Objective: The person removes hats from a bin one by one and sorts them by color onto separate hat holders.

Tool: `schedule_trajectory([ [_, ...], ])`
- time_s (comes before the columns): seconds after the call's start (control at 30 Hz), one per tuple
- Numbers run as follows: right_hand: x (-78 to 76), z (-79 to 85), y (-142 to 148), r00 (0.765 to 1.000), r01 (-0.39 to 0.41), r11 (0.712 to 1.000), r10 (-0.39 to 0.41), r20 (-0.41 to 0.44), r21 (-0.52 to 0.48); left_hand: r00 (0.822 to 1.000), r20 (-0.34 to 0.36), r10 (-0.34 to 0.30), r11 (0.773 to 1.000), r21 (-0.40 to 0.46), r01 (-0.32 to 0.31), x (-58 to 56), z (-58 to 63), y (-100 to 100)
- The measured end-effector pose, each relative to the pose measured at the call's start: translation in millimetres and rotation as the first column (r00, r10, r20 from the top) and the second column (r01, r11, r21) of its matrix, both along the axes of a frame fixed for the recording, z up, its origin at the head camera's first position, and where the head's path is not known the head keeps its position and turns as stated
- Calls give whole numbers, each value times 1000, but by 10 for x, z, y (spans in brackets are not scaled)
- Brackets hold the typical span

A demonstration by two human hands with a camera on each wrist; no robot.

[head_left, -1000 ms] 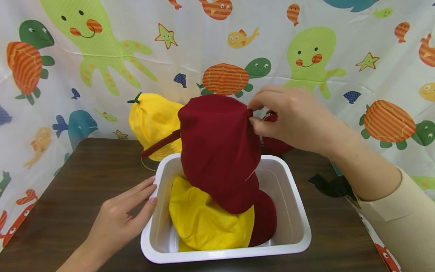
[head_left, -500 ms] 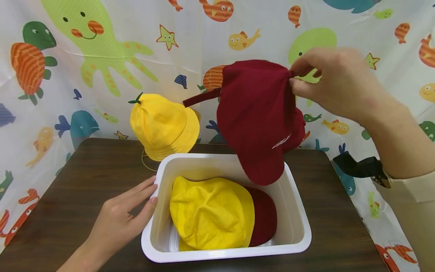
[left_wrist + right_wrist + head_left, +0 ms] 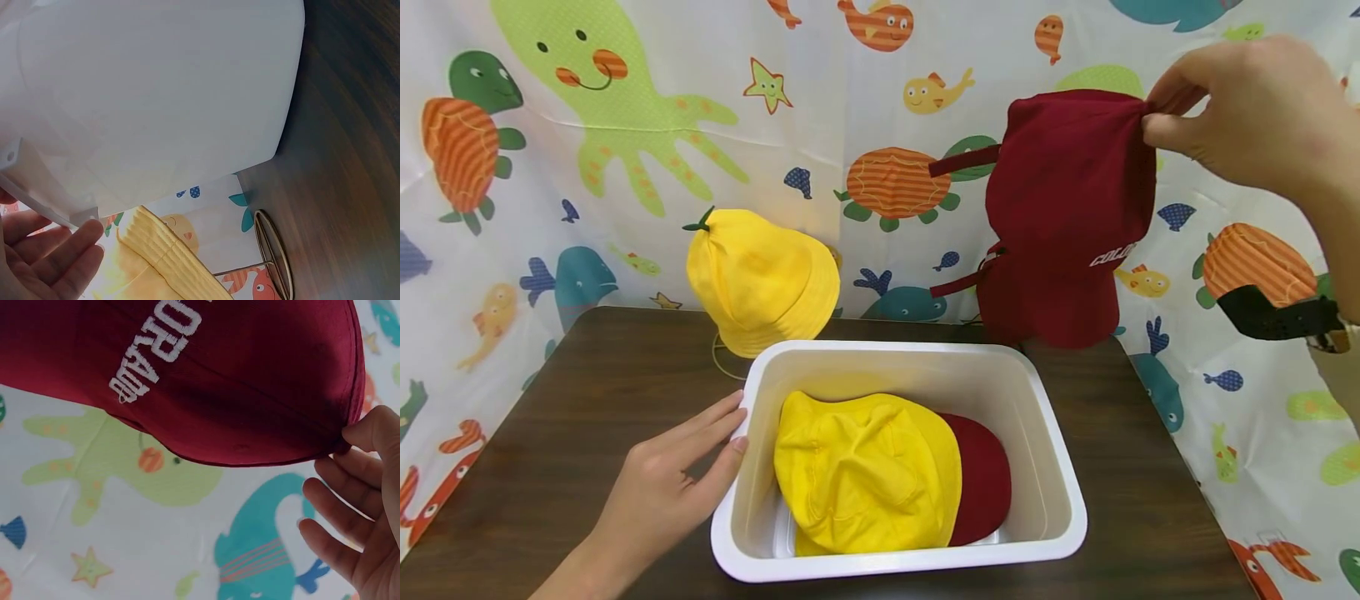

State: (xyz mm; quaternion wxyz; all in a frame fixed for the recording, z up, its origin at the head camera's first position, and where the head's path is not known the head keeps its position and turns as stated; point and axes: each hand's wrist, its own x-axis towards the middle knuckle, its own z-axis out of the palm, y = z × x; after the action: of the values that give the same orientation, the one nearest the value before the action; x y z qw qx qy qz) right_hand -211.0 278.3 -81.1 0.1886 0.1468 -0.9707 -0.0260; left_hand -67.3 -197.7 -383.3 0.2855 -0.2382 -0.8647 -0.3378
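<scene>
Upper right, the right hand (image 3: 1262, 112) pinches the red cap (image 3: 1067, 167) by a corner, a narrow grip that lets it hang down; lower left, the left hand (image 3: 673, 471) (fingers relaxed) touches the tub (image 3: 895, 567), perhaps to steady it

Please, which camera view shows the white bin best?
The head view: there the white bin fits wholly within the picture, with rim and inside visible. The left wrist view shows its outer wall close, cut off by the picture edge; the right wrist view does not show it.
</scene>
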Motion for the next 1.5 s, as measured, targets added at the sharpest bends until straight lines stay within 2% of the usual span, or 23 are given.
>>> schedule_trajectory([
  [0.13,-90,-32,108,998,42,999,-42,39,-4,1000,-1,-3,1000,2,3,4,-2,-8],
  [0.3,-201,-151,231,994,60,998,-57,91,-29,1000,9,2,1000,2,-2,12,-7,-17],
  [0.57,-357,-371,345,982,34,999,-26,185,-40,1000,-2,0,1000,7,0,28,3,-23],
  [0.77,-450,-563,374,971,26,999,-16,240,-40,1000,22,-8,1000,11,8,43,0,-48],
  [1.17,-623,-877,280,958,-28,1000,27,287,-2,999,25,-29,999,23,28,65,4,-68],
  [1.5,-662,-1116,175,935,-36,999,44,351,-28,999,32,-25,999,31,24,98,8,-66],
])
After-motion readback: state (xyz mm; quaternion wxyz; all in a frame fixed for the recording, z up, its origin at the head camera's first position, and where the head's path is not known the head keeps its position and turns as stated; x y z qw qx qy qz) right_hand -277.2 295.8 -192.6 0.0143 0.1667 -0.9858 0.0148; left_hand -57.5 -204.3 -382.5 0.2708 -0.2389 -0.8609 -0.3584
